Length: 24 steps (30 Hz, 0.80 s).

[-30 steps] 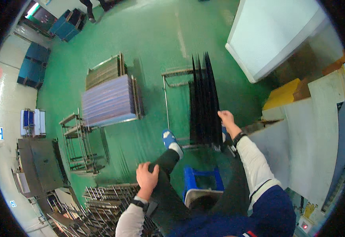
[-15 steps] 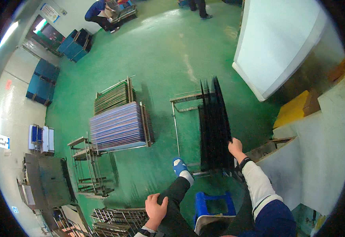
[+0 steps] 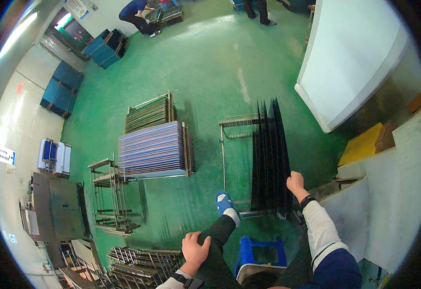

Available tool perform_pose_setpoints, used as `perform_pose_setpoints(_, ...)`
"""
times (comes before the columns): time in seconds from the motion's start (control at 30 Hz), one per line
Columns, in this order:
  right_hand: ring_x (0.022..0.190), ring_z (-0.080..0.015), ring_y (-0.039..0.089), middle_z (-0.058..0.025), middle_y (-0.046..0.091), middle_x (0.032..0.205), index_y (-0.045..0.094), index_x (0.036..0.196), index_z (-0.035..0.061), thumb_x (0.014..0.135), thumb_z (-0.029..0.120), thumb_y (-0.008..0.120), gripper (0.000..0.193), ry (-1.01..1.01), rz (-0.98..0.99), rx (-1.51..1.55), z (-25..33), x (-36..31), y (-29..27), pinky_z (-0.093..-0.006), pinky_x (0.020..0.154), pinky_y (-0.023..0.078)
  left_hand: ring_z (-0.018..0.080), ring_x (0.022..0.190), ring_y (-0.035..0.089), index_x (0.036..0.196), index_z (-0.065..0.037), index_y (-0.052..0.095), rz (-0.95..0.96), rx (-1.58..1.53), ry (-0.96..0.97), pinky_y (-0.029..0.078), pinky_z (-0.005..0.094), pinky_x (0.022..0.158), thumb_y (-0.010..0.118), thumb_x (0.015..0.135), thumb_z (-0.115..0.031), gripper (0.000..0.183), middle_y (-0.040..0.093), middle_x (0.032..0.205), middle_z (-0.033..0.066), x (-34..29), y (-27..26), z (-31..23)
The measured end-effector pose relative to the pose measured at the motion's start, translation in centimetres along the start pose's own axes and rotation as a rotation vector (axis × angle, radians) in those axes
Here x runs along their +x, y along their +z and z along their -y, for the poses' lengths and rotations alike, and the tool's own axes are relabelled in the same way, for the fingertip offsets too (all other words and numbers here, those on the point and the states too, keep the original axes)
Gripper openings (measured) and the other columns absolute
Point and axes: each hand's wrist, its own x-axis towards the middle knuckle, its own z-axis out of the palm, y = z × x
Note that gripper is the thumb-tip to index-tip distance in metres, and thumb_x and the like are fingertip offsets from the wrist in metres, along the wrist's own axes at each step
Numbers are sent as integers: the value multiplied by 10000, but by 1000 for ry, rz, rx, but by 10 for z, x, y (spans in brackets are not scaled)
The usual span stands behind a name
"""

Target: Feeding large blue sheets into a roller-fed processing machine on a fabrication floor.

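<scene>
Several thin black panels (image 3: 269, 159) stand upright, side by side, in the right part of a slotted metal rack (image 3: 240, 123) on the floor in front of me. My right hand (image 3: 296, 183) is closed on the near right edge of the outermost black panel; the fingertips are partly hidden. My left hand (image 3: 195, 248) rests on my left knee with its fingers spread, holding nothing. My left foot, in a blue slipper (image 3: 224, 201), is beside the rack's near left corner. Between my legs stands a blue stool (image 3: 261, 254).
Left of the rack stand a rack of bluish panels (image 3: 149, 150), one of green-edged panels (image 3: 148, 115) and a bare metal rack (image 3: 108, 195). More racks (image 3: 143, 262) lie lower left. A large white board (image 3: 350, 62) and a yellow box (image 3: 361, 144) are right. A co-worker (image 3: 136, 14) bends far off.
The whole view has shifted, with things now farther right. My hands keep their places on the panel and knee. Gaps between the black panels show more clearly. The distant co-worker's arms have moved.
</scene>
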Motion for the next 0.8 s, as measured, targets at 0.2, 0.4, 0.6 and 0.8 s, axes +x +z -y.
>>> perform_pose_setpoints(0.2,827,-443,630,-258,646,828,604,777,-25,766,118,585,145,-141,-105,-26,23,-9,-37,-526,769,504,336,1046,571,1075,-64,686,12,-16,0,473,427,910,708,793,-391,433,616,1121,132,-1,-1,-3)
perform_pose_setpoints(0.4,749,-461,607,-269,608,751,555,728,-26,765,121,578,154,-199,-214,31,40,-28,-103,-540,695,487,336,1041,576,1079,-63,685,5,5,1,475,425,914,695,793,-418,456,615,1128,138,-2,-2,-7)
perform_pose_setpoints(0.6,680,-495,529,-282,515,669,460,666,-26,751,112,587,206,-258,-340,169,70,-61,-196,-549,592,391,346,1045,578,1072,-60,693,0,22,18,481,431,909,691,785,-424,464,620,1108,148,-6,-1,-10)
perform_pose_setpoints(0.8,571,-451,438,-268,431,621,408,656,-34,741,121,597,259,-298,-448,279,55,-97,-281,-500,534,329,369,1048,575,1071,-47,692,-2,73,20,490,455,896,666,793,-453,493,620,1087,165,-10,0,-14)
